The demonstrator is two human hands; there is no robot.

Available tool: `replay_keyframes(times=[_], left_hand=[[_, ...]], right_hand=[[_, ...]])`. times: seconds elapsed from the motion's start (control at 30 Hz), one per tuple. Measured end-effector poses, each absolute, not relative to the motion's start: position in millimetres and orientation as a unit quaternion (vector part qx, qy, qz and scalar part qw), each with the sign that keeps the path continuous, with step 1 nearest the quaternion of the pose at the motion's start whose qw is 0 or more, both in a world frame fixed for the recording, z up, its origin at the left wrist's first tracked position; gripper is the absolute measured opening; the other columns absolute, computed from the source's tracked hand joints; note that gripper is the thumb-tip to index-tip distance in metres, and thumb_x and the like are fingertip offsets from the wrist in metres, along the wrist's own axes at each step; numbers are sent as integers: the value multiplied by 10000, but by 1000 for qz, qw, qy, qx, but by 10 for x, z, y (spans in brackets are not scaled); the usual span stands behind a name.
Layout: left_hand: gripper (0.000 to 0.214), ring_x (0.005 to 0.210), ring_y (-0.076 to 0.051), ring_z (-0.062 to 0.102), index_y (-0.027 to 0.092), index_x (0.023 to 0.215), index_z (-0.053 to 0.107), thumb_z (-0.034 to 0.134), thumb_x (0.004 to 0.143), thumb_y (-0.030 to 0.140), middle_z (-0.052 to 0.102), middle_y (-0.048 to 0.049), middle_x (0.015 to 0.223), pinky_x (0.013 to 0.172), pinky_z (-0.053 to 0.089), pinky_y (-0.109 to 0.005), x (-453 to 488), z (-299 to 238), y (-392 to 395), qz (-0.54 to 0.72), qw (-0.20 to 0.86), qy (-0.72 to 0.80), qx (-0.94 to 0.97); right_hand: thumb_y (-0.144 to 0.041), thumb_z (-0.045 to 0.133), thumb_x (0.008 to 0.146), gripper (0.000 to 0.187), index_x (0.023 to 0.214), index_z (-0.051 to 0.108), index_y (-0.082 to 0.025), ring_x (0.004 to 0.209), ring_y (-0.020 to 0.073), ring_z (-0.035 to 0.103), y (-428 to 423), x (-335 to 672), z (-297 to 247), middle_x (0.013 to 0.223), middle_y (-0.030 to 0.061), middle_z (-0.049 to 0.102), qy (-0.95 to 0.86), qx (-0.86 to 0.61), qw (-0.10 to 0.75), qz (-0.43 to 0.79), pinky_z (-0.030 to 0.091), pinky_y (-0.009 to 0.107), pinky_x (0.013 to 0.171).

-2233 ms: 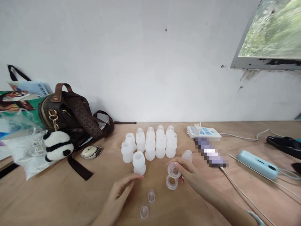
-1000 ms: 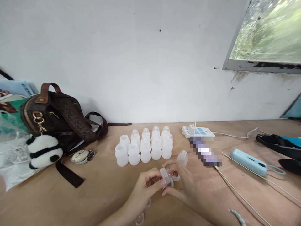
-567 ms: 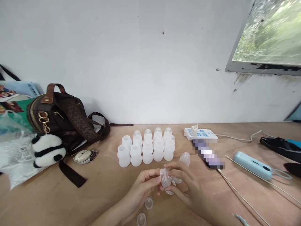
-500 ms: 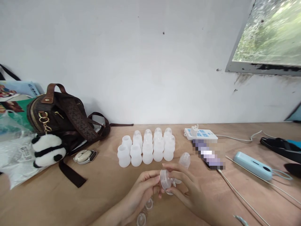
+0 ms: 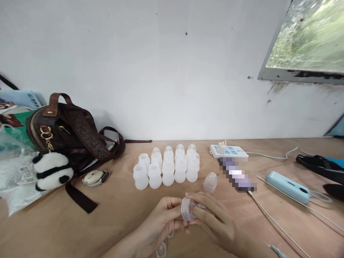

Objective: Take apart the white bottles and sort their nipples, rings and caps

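My left hand (image 5: 167, 215) pinches the ribbed rim of a clear screw collar (image 5: 186, 209), which looks like a baby bottle's ring with a soft teat in it. Fingers of my right hand (image 5: 219, 218) close on the collar's right side and hide most of the teat. Behind the hands, several white bottles (image 5: 141, 176) stand upright in two rows; some carry clear domed caps (image 5: 168, 152), while those at the left have open necks. One loose clear cap (image 5: 210, 182) rests right of the rows. Below my left hand lies a small clear ring-shaped part (image 5: 161, 250), with another partly hidden.
At left sit a brown backpack (image 5: 72, 125) with a panda charm (image 5: 53, 171), a plastic bag (image 5: 18, 182) and a beige computer mouse (image 5: 94, 177). To the right are a power strip (image 5: 236, 153), a blurred-out phone (image 5: 236, 173), a light-blue device (image 5: 288, 187) and white cables.
My right hand has shifted its fingers closer around the collar, covering more of the teat. The loose cap now shows fully. The view has shifted slightly.
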State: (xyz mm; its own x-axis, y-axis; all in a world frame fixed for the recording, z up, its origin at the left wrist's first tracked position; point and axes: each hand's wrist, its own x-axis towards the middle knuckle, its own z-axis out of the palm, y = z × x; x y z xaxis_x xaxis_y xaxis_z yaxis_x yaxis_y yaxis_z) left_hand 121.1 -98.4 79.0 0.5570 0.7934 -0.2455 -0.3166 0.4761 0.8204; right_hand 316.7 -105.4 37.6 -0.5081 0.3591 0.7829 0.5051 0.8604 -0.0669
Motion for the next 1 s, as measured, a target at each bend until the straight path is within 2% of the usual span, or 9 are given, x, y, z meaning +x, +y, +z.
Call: replay_keyframes(times=[0.17,0.27,0.37,0.43,0.53,0.63,0.73,0.87,1.0], left_hand=[[250,585,-98,548,97,751,752,878,619,267,665,-34,685,593,487,-238,1177,833,-990,326,798,339,376],[260,618,-123,602,106,792,732,869,618,242,692,-39,751,638,538,-287,1171,847,-1006,325,800,353,360],[265,573,-104,583,114,806,716,864,617,224,695,-23,746,664,571,-330,1171,851,-1022,328,805,353,347],[235,550,-93,567,114,791,709,846,632,219,686,-15,719,659,572,-322,1174,848,-1026,327,809,343,348],[205,593,-118,602,116,798,707,804,669,242,675,-18,710,652,564,-307,1184,833,-1023,324,815,329,350],[188,576,-106,588,121,811,702,774,686,241,663,-10,720,659,562,-307,1196,826,-1024,316,815,329,358],[159,525,-87,557,129,833,691,714,731,248,635,9,663,660,558,-296,1196,848,-1034,300,814,317,383],[127,498,-84,562,143,814,636,652,768,261,622,12,663,690,569,-322,1158,892,-1032,279,816,292,413],[141,486,-80,556,164,720,527,634,762,247,595,13,683,635,554,-297,1091,898,-977,286,804,287,436]], right_hand=[[-59,507,944,214,1119,612,-123,1102,232,662,-1054,3158,419,1165,199,694,-870,-229,421,-116,578,343,882],[-176,512,980,182,1151,570,-156,997,210,702,-1066,3111,472,1094,162,716,-854,-231,461,-71,585,316,837],[-343,560,971,359,1284,465,-196,891,201,716,-1099,3066,523,1013,107,728,-829,-258,496,-2,593,287,770],[-403,561,962,432,1331,439,-214,856,203,707,-1119,3044,556,994,89,719,-824,-287,488,20,592,283,744],[-442,574,947,385,1265,527,-230,782,189,672,-1123,3023,602,928,66,678,-835,-289,463,68,579,273,682],[-460,625,913,358,1186,583,-233,715,169,638,-1107,3013,643,849,41,644,-828,-275,474,121,550,257,613],[-456,674,881,364,1167,601,-243,720,165,638,-1105,3011,668,834,33,664,-809,-274,497,154,544,257,627],[-478,746,810,388,1118,649,-264,747,166,663,-1113,3008,636,841,23,689,-757,-286,516,281,559,267,672],[-501,766,783,438,1134,657,-262,799,183,697,-1057,3033,573,919,43,710,-665,-282,524,451,581,280,688]])
